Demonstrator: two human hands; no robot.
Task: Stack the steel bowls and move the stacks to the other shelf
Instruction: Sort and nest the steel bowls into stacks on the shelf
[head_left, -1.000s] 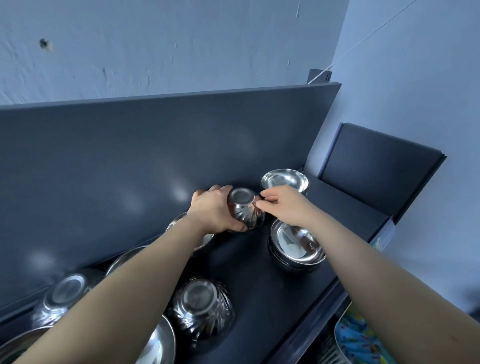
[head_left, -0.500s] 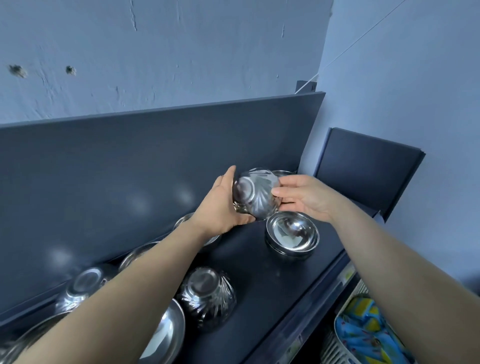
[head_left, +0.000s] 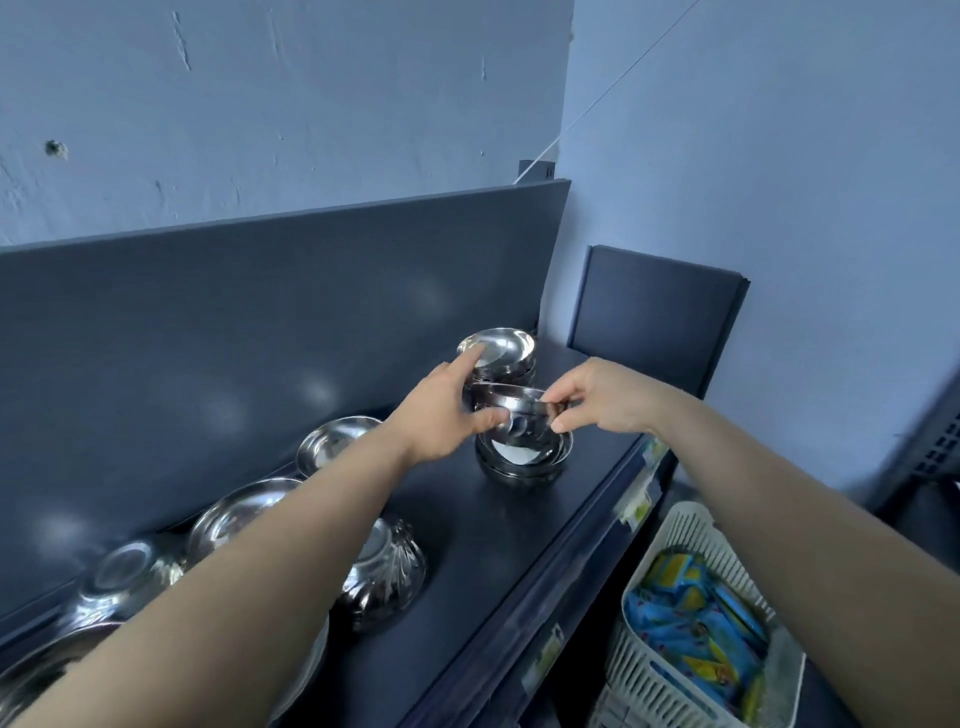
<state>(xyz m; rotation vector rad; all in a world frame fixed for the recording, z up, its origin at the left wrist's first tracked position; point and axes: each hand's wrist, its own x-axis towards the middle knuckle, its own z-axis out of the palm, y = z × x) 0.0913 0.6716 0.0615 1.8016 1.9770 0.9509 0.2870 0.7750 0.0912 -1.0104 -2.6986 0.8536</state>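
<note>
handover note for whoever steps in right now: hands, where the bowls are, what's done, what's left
Hands: the left hand grips the small steel bowl at its left side; the right hand pinches its right rim.
Things: the bowl is upright, over the near stack of steel bowls on the dark shelf. A second stack stands behind, by the corner.
Done: two stacks started.
Left: lower this bowl onto the near stack, add the loose steel bowls at left, flip the upside-down ribbed steel bowl, then move the stacks to the other shelf.

A steel bowl (head_left: 511, 410) is held rim-up just above a stack of bowls (head_left: 524, 465). A second stack (head_left: 501, 353) is set just behind it.
</note>
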